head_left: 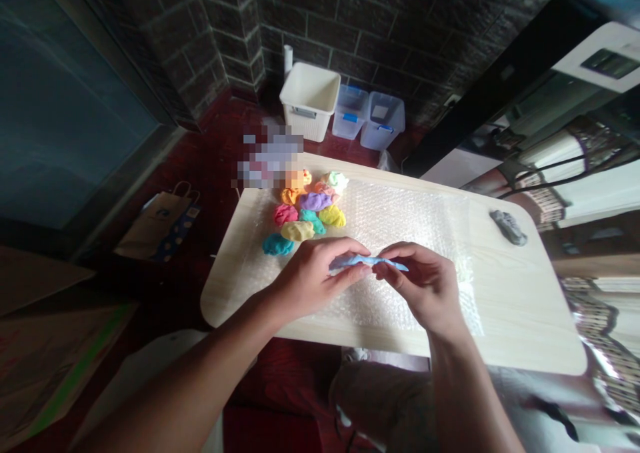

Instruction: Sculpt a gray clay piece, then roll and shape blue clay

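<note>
Evidently, the left fingers [345, 244] and right fingers [407, 250] are pinching a thin blue piece [361, 261] between them; only this one is being handled, seemingly unfinished, while the colourful lumps [299, 231] beyond the left fingers are lying untouched and a grey lump [509, 228] is resting well right of both on the tabletop [540, 293]

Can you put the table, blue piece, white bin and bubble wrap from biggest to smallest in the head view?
Largest to smallest, as they look:
1. Table
2. Bubble wrap
3. White bin
4. Blue piece, partly covered
</note>
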Demonstrator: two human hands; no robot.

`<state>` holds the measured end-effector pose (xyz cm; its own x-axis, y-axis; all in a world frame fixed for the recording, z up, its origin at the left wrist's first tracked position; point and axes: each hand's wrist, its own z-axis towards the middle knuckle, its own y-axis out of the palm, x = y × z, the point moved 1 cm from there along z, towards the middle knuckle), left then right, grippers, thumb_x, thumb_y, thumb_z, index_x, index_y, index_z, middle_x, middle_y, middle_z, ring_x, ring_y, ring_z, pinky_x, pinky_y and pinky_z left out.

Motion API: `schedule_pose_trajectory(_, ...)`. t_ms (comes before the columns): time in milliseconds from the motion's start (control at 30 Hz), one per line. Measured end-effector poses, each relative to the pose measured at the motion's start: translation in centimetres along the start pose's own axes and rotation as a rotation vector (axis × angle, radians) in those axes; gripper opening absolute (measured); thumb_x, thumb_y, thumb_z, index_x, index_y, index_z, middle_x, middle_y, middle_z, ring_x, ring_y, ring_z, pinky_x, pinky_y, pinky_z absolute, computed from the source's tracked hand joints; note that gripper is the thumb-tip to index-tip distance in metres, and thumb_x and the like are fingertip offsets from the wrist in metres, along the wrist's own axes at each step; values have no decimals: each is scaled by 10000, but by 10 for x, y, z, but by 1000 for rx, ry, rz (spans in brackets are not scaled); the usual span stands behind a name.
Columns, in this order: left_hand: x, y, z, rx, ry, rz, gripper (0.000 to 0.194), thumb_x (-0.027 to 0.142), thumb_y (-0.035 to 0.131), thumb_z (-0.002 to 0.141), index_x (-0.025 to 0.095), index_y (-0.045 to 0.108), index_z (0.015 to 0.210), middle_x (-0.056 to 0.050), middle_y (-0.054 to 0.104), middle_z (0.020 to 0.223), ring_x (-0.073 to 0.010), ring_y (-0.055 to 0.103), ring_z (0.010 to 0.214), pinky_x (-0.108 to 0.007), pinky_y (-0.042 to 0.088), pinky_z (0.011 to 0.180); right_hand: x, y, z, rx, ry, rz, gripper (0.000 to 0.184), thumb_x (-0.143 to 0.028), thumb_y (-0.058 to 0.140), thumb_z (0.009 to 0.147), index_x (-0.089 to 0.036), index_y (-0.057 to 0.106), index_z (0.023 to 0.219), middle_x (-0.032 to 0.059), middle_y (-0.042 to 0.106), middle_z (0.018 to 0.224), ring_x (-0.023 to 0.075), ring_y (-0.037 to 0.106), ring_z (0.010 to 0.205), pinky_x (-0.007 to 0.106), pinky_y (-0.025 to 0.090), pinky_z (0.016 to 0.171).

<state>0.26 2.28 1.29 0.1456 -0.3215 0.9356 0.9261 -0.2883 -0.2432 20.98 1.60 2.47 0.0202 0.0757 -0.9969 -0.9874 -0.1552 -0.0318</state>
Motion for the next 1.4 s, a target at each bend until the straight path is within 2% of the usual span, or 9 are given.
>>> schedule_pose_trajectory(200, 1, 4, 2, -23, 12, 12, 166, 298, 640, 1031, 178, 750, 1065, -17, 800, 948, -129, 734, 850, -219, 532, 750, 8, -8, 0, -3, 54, 38, 99, -208, 885, 843, -217, 820, 917, 33, 794, 764, 143, 727, 661, 246, 604, 639)
schedule_pose_trajectory(500, -4, -8, -7, -57, 58, 336, 154, 286, 676, 1008, 223, 797, 1081, -32, 837, 1037, -184, 782, 900, -282, 547, 793, 21, 0, 1, -79, 113, 75, 94, -250, 917, 810, -216, 855, 872, 62, 842, 782, 188, 785, 693, 285, 648, 671)
schedule_pose_trajectory(733, -6, -8, -5, -54, 70, 356, 145, 235, 665, 1006, 218, 808, 1004, -37, 831, 979, -181, 770, 866, -295, 542, 776, 26, 4, 0, -38, 65, 1, 126, -276, 951, 761, -246, 881, 861, 63, 853, 829, 187, 774, 701, 278, 633, 654)
schedule_pose_trajectory(967, -10, -9, -4, -46, 76, 387, 133, 199, 662, 991, 200, 784, 939, -29, 800, 888, -173, 730, 805, -297, 510, 725, 29, 10, -1, -38, 72, -56, 121, -305, 925, 797, -239, 883, 888, 64, 856, 835, 193, 781, 722, 270, 629, 654)
schedule_pose_trajectory(1167, -5, -10, -3, -13, 68, 387, 107, 180, 669, 979, 199, 773, 962, -30, 796, 892, -171, 733, 804, -287, 533, 736, 29, 9, -3, -65, 71, -22, 141, -325, 855, 877, -209, 877, 954, 83, 853, 854, 213, 788, 746, 315, 652, 682)
schedule_pose_trajectory(1400, -5, -9, -3, -28, 72, 406, 106, 186, 678, 973, 191, 780, 943, -40, 799, 882, -174, 729, 777, -289, 527, 703, 32, 13, -1, -43, 84, -10, 138, -323, 867, 862, -190, 859, 902, 79, 840, 805, 196, 774, 701, 287, 639, 645)
